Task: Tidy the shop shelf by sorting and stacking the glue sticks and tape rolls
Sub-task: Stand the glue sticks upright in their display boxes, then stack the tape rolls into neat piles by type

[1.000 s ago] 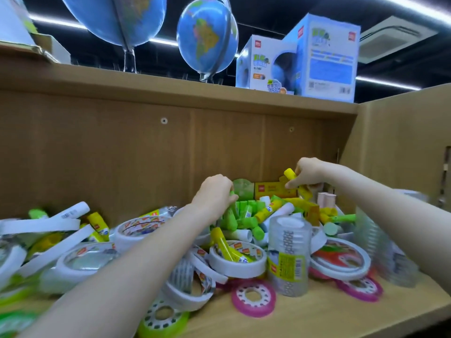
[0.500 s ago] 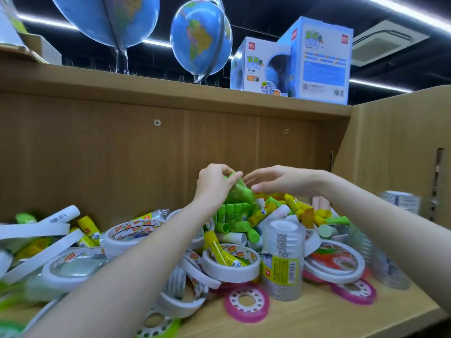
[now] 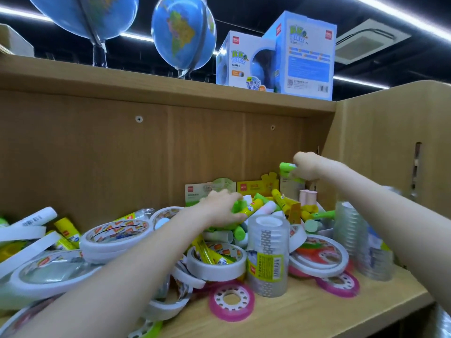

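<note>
A jumbled pile of green and yellow glue sticks [image 3: 280, 203] lies at the back of the wooden shelf [image 3: 305, 311]. My left hand [image 3: 220, 206] reaches into the pile, fingers curled round green glue sticks [image 3: 238, 206]. My right hand [image 3: 305, 165] is raised near the back right corner and grips a green glue stick [image 3: 286, 166] above the pile. White tape rolls [image 3: 114, 234] lie scattered on the left and middle. A wrapped stack of clear tape rolls [image 3: 267, 254] stands upright in front of the pile.
Pink tape rolls [image 3: 231, 301] lie flat near the shelf's front edge. Another clear tape stack [image 3: 351, 237] stands at the right by the side wall [image 3: 390, 147]. Small cardboard display boxes [image 3: 251, 187] lean at the back. Globes [image 3: 183, 35] and blue boxes [image 3: 300, 54] sit above.
My right hand took the green glue stick from my left hand and carried it up and right toward the corner. My left hand dropped back into the pile.
</note>
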Available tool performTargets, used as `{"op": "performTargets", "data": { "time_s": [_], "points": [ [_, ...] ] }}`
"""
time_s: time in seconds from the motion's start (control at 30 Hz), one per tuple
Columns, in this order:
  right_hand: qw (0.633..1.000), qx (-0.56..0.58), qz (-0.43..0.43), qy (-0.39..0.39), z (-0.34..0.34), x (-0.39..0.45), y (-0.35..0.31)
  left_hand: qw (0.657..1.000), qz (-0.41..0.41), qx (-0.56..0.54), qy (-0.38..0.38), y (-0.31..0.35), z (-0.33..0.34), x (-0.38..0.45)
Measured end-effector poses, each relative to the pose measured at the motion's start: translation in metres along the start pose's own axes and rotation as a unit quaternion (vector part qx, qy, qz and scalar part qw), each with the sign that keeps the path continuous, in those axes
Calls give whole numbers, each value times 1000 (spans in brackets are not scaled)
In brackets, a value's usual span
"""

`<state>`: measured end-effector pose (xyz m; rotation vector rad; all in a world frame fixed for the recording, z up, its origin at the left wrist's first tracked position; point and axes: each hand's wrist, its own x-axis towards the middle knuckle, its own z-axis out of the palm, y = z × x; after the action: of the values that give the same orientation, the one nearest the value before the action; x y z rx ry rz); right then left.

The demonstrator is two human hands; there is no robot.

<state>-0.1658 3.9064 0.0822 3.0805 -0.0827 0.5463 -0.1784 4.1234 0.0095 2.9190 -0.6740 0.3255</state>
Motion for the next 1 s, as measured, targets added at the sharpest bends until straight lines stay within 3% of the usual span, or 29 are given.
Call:
{"op": "performTargets", "data": {
  "time_s": [0.1, 0.23, 0.37, 0.63, 1.0],
  "points": [
    [997, -25, 67, -19, 16, 0, 6, 999, 3, -16, -51, -3, 5, -1],
    [988, 70, 88, -102, 22, -1, 4, 999, 16, -8, -41, -2, 2, 1],
    [995, 49, 63, -63, 14, -6, 9, 998, 18, -53, 19, -8, -5, -3],
    [973, 148, -178, -16, -27, -47, -58, 995, -24, -7, 98, -45, -53, -76],
    [860, 214, -450, -107, -26, -134, -244, 978, -179, 79, 72, -125, -97, -284]
  ]
}}
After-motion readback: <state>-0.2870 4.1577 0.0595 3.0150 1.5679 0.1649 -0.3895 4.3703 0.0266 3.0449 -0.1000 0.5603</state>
